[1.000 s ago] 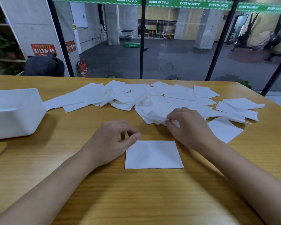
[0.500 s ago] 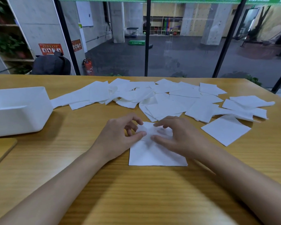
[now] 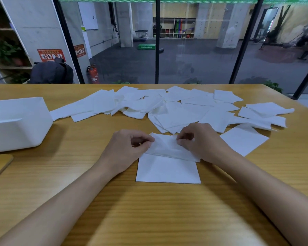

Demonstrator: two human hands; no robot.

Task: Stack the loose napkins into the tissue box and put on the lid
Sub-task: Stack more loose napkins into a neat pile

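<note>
White crumpled paper napkin [image 3: 167, 147] lies between both hands, over a flat square white napkin [image 3: 167, 172]; left hand [image 3: 126, 150] and right hand [image 3: 204, 142] pinch its ends.

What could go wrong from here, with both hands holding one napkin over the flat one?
1. The held napkin, pinched by the left hand and right hand, looks creased and skewed over the flat napkin; it may land misaligned.
2. Pulling its ends apart might tear the thin sheet.
3. The tissue box stands far to the left, so a loosely built stack could slip apart on the way there.
</note>
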